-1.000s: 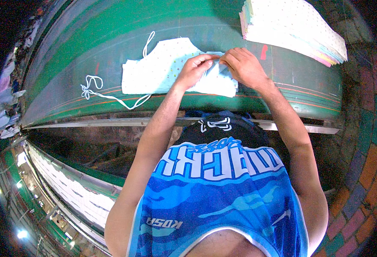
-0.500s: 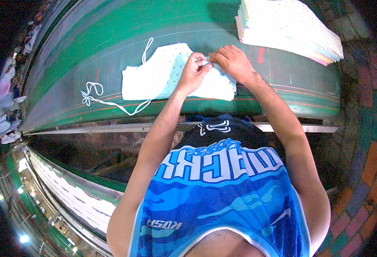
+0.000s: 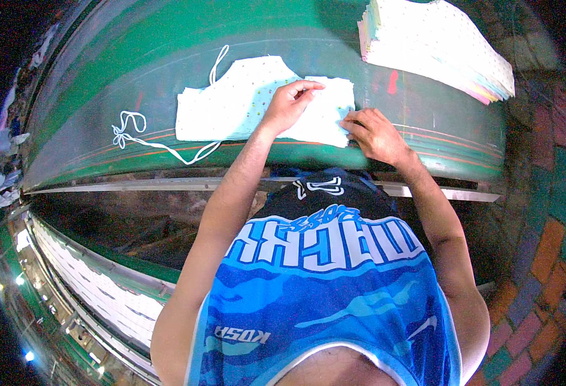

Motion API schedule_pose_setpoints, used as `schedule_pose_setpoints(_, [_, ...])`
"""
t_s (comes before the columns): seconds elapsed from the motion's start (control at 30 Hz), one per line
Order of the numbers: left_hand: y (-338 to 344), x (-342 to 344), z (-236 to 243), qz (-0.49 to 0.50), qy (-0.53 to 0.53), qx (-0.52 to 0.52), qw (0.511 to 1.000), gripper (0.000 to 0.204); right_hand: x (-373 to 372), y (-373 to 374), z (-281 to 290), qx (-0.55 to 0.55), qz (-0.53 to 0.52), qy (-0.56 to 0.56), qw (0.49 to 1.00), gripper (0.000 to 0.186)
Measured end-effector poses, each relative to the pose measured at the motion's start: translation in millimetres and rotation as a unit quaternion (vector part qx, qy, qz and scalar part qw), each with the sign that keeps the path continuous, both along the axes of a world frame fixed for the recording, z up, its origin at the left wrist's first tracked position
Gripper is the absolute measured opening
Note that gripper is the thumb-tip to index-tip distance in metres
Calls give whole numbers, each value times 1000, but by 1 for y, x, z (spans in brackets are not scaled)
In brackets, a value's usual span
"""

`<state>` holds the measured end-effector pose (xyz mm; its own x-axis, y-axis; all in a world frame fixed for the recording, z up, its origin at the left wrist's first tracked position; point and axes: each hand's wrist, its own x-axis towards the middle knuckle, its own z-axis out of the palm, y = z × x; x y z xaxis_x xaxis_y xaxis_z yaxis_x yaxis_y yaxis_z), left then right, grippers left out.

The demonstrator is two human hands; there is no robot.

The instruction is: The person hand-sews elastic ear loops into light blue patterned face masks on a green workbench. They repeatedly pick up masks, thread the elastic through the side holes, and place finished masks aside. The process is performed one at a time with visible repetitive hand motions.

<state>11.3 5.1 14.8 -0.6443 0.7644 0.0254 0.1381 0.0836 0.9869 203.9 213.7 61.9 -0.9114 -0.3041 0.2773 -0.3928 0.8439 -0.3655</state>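
Observation:
White cut fabric pieces (image 3: 215, 106) with small coloured dots lie in a thin stack on the green table. My left hand (image 3: 289, 106) rests over the middle of the fabric. Its fingers are drawn together in a pinch, and what lies between the tips is hidden. At the right edge of the fabric is my right hand (image 3: 378, 136), its thumb and fingers closed on that edge. A thin white cord (image 3: 180, 156) trails out from the fabric's lower edge to a looped bunch on the left. Another loop of cord (image 3: 216, 64) stands out at the upper left edge.
A thick stack of cut fabric (image 3: 440, 48), white on top with pastel layers below, sits at the table's far right. The green table (image 3: 148, 51) ends in a pale metal edge (image 3: 122, 186) before me. Coloured floor bricks (image 3: 546, 257) show at right.
My right hand has left my left hand's side and moved right and nearer, to the fabric's right edge. My left hand stays over the fabric. The view has shifted slightly.

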Motion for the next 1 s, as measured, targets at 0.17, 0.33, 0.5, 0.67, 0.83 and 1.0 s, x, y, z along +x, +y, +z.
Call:
schedule_pose_setpoints(0.17, [1, 0, 3, -2, -16, -13, 1000, 23, -3, 11, -1, 40, -4, 4, 999, 39])
schedule_pose_setpoints(0.33, [0, 0, 5, -12, 0, 0, 1000, 23, -8, 12, 1, -3, -28, -15, 999, 23])
schedule_pose_setpoints(0.5, [0, 2, 6, -19, -2, -15, 1000, 23, -20, 22, 20, 6, 48, -42, 998, 18])
schedule_pose_setpoints(0.67, [0, 0, 1, -32, 3, 19, 999, 25, -40, 21, 40, -25, 14, -22, 999, 27])
schedule_pose_setpoints(0.83, [-2, -1, 3, -37, -32, 3, 999, 28, -71, 6, 44, 39, 1, 46, 998, 35])
schedule_pose_setpoints(1.0, [-3, -2, -5, -20, -175, 98, 979, 33, -96, -1, 35, 89, 0, 101, 991, 37])
